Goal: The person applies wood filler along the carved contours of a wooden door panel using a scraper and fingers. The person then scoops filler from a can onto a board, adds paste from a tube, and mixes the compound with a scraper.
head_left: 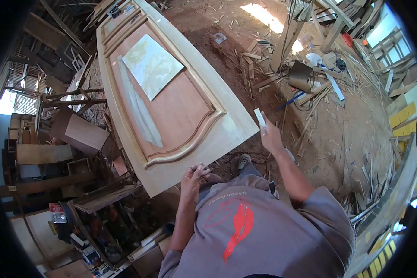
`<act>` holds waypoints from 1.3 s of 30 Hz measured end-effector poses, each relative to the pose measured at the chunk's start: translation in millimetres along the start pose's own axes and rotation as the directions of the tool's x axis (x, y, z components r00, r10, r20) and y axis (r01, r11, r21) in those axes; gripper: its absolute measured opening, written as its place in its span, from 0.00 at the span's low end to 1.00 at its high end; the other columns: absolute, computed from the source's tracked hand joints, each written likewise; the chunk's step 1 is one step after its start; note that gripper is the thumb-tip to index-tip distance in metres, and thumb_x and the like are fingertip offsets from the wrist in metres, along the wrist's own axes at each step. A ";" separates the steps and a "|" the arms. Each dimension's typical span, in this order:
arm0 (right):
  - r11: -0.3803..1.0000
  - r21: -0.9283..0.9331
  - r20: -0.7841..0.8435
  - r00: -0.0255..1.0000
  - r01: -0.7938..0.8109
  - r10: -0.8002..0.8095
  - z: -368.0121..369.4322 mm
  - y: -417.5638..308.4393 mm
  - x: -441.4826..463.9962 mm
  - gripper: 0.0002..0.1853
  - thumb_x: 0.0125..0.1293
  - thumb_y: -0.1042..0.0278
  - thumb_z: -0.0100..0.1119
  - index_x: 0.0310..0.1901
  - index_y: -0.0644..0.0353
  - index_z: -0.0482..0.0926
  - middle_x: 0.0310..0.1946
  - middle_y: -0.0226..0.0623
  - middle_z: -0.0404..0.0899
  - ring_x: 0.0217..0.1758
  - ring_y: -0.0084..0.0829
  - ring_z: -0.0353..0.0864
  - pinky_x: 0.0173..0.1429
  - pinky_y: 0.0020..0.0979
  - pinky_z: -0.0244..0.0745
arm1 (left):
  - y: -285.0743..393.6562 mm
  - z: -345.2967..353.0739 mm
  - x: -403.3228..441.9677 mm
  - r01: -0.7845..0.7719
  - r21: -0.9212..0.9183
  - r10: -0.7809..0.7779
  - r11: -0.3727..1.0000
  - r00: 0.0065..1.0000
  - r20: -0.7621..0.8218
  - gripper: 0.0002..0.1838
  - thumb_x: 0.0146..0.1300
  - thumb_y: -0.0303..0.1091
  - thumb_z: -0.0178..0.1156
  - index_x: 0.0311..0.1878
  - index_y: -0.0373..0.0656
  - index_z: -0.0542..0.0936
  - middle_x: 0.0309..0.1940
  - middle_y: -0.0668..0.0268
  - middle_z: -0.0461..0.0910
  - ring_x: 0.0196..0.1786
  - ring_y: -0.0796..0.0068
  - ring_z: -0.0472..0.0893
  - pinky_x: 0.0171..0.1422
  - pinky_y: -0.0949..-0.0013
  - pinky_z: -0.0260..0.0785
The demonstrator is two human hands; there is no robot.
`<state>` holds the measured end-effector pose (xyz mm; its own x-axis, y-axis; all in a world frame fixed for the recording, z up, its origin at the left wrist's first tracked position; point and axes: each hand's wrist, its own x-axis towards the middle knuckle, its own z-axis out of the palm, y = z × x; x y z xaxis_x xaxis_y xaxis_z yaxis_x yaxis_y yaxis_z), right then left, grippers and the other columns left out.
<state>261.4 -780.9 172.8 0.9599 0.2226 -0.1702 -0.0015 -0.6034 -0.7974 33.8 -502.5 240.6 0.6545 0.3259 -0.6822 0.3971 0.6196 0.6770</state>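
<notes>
In front of me lies a wooden door point(227, 111) with a raised curved moulding and a reddish inset panel. A square white board point(155, 69) smeared with cream-coloured paste rests on that panel. Beside the board, a long whitish smear point(141, 111) runs down the panel. My right hand point(271, 138), just off the door's right corner, is closed around a small pale flat piece point(260, 118), its exact kind unclear. Close to the door's near edge, my left hand point(194, 178) has its fingers bent together; anything within them is too small to make out.
Wood scraps and offcuts point(306, 134) litter the dirt floor on the right, around a wooden post point(285, 46). Stacked boards and a wooden frame point(106, 197) crowd the left. Small dark items point(114, 11) sit at the door's far end.
</notes>
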 end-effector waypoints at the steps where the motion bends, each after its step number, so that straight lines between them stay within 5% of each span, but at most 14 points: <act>1: 0.998 -0.060 0.046 0.999 0.012 -0.010 -2.9 18.0 6.2 0.30 0.78 0.70 0.52 0.80 0.56 0.67 0.55 0.66 0.83 0.62 0.64 0.82 0.64 0.50 0.78 | -3.8 -5.8 2.3 0.001 0.005 -0.001 1.000 1.000 -0.012 0.14 0.78 0.37 0.67 0.58 0.41 0.79 0.50 0.65 0.85 0.48 0.72 0.87 0.54 0.66 0.83; 6: 0.987 -0.141 0.133 0.989 0.078 -0.059 10.8 59.8 17.6 0.33 0.75 0.71 0.52 0.81 0.54 0.65 0.45 0.67 0.84 0.52 0.66 0.84 0.58 0.60 0.77 | -11.8 -3.3 2.5 0.014 0.065 -0.012 0.998 0.999 -0.033 0.12 0.78 0.36 0.67 0.56 0.42 0.79 0.47 0.66 0.86 0.47 0.75 0.87 0.53 0.68 0.81; 9: 0.981 -0.182 0.187 0.982 0.062 -0.027 17.1 60.5 17.5 0.32 0.77 0.72 0.51 0.82 0.48 0.65 0.55 0.66 0.82 0.58 0.65 0.82 0.65 0.54 0.76 | -13.4 1.9 1.8 -0.031 0.078 0.031 0.996 0.999 -0.005 0.10 0.78 0.35 0.66 0.55 0.42 0.80 0.46 0.66 0.87 0.46 0.77 0.86 0.53 0.70 0.80; 15: 0.935 -0.326 0.250 0.967 0.141 -0.058 20.5 56.9 22.2 0.34 0.74 0.74 0.52 0.81 0.49 0.65 0.43 0.67 0.84 0.51 0.64 0.85 0.57 0.59 0.77 | -14.3 1.4 2.9 -0.039 0.084 0.039 0.996 0.999 -0.007 0.10 0.79 0.35 0.65 0.55 0.41 0.80 0.45 0.66 0.87 0.45 0.78 0.86 0.52 0.71 0.79; 21: 0.915 -0.376 0.369 0.929 0.144 0.005 20.2 59.1 40.4 0.41 0.67 0.82 0.49 0.83 0.44 0.64 0.44 0.67 0.84 0.53 0.64 0.84 0.58 0.58 0.78 | -6.4 12.3 3.6 -0.026 0.100 0.026 0.995 1.000 -0.003 0.12 0.79 0.35 0.64 0.57 0.40 0.79 0.45 0.64 0.87 0.45 0.75 0.87 0.53 0.70 0.80; 30: 0.756 -0.632 0.453 0.873 0.171 0.182 18.2 40.6 55.8 0.24 0.69 0.75 0.54 0.67 0.67 0.75 0.45 0.57 0.88 0.53 0.57 0.89 0.56 0.55 0.83 | -4.5 21.4 12.6 -0.015 0.069 0.013 0.997 0.999 0.038 0.14 0.78 0.34 0.65 0.59 0.37 0.78 0.48 0.62 0.85 0.47 0.72 0.87 0.52 0.64 0.84; 33: 0.718 -0.685 0.391 0.893 0.121 0.222 11.2 70.2 52.5 0.21 0.71 0.73 0.55 0.65 0.63 0.77 0.46 0.58 0.88 0.54 0.58 0.88 0.58 0.56 0.82 | 1.7 23.8 7.9 -0.019 0.087 0.014 0.996 0.998 0.057 0.14 0.78 0.34 0.65 0.59 0.38 0.78 0.48 0.63 0.85 0.48 0.73 0.86 0.52 0.65 0.83; 36: 0.886 -0.452 0.191 0.960 -0.100 0.206 -14.4 101.4 49.9 0.28 0.68 0.77 0.57 0.71 0.56 0.76 0.49 0.58 0.88 0.54 0.57 0.88 0.56 0.52 0.83 | 0.5 20.3 7.9 -0.047 0.101 0.045 0.994 0.999 0.030 0.13 0.78 0.34 0.66 0.59 0.39 0.79 0.48 0.64 0.85 0.48 0.73 0.86 0.54 0.67 0.81; 39: 0.929 -0.347 0.119 0.976 -0.131 0.182 -54.2 60.8 52.4 0.25 0.67 0.77 0.59 0.65 0.50 0.83 0.47 0.55 0.89 0.52 0.56 0.88 0.57 0.52 0.82 | -6.7 8.6 9.6 -0.047 0.144 0.047 0.988 0.999 0.009 0.11 0.78 0.34 0.65 0.57 0.41 0.80 0.47 0.67 0.85 0.49 0.75 0.86 0.55 0.69 0.80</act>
<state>326.8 -847.5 146.8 0.9031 0.1986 -0.3807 -0.0300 -0.8553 -0.5172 43.0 -509.7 231.9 0.6779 0.3484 -0.6474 0.4540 0.4943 0.7413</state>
